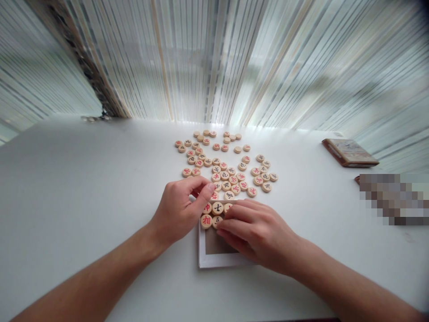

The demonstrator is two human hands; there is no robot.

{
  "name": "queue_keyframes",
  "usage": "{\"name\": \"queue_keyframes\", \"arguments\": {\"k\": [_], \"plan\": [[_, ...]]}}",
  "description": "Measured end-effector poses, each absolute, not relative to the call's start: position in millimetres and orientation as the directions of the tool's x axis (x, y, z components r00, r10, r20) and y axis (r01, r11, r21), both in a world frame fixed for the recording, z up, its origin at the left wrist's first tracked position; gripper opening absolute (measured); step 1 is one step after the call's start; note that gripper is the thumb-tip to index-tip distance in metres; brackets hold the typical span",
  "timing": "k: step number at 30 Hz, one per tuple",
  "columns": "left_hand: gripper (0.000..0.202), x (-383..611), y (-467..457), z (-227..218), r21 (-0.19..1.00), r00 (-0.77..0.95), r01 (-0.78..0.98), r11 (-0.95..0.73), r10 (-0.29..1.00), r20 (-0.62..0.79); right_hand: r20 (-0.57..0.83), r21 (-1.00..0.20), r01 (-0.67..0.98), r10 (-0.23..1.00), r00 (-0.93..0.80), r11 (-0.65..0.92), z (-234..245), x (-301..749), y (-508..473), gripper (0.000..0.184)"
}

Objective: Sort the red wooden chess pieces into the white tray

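Note:
A shallow white box [202,250] with a brown inner floor lies in front of me. Round wooden Chinese chess pieces sit in its back-left part, among them a red-marked piece [206,221] and a black-marked piece [217,208]. My right hand [256,228] reaches over the box, its fingers closed at the edge of another black-marked piece [216,221] in the second row. My left hand [182,208] hovers by the back-left corner, thumb and forefinger pinched together. Whatever lies between those fingertips, if anything, is hidden.
Many loose chess pieces [226,186] with red or black characters are spread over the white table [100,201] behind the box. A brown flat box [350,152] lies at the far right, with a pixelated object [392,199] nearer. Striped curtains [187,58] hang behind the table.

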State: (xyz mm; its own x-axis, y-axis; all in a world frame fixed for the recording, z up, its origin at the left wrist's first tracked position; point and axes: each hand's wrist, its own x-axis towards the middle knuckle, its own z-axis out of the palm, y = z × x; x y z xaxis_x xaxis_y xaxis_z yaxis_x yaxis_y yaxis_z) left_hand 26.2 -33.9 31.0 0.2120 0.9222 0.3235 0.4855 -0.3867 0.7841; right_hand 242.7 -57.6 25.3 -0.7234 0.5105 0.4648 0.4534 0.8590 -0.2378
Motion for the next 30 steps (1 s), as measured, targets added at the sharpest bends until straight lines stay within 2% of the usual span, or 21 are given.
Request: {"name": "queue_keyframes", "arguments": {"k": [5, 11, 14, 16, 18, 30], "plan": [[0.032, 22, -31, 32, 0.783, 0.195, 0.494, -0.378, 0.926, 0.324, 0.575, -0.347, 0.457, 0.571, -0.587, 0.819, 32, 252, -46, 0.023], [0.035, 13, -20, 29, 0.806, 0.103, 0.507, -0.304, 0.95, 0.293, 0.694, -0.433, 0.582, 0.667, -0.272, 0.688, 33, 270, -16, 0.021], [0.036, 8, -14, 26, 0.816, 0.066, 0.512, -0.269, 0.959, 0.275, 0.647, -0.553, 0.655, 0.761, -0.052, 0.515, 30, 285, 2, 0.021], [0.037, 5, -10, 25, 0.817, 0.044, 0.518, -0.255, 0.961, 0.272, 0.565, -0.674, 0.629, 0.819, 0.1, 0.388, 27, 295, 12, 0.021], [0.037, 2, -7, 23, 0.818, 0.022, 0.524, -0.239, 0.964, 0.267, 0.503, -0.745, 0.591, 0.842, 0.193, 0.31, 23, 303, 20, 0.023], [0.033, -12, 4, 24, 0.78, -0.047, 0.578, -0.241, 0.944, 0.326, 0.498, -0.772, 0.566, 0.829, 0.254, 0.29, 13, 313, 33, 0.026]]}}
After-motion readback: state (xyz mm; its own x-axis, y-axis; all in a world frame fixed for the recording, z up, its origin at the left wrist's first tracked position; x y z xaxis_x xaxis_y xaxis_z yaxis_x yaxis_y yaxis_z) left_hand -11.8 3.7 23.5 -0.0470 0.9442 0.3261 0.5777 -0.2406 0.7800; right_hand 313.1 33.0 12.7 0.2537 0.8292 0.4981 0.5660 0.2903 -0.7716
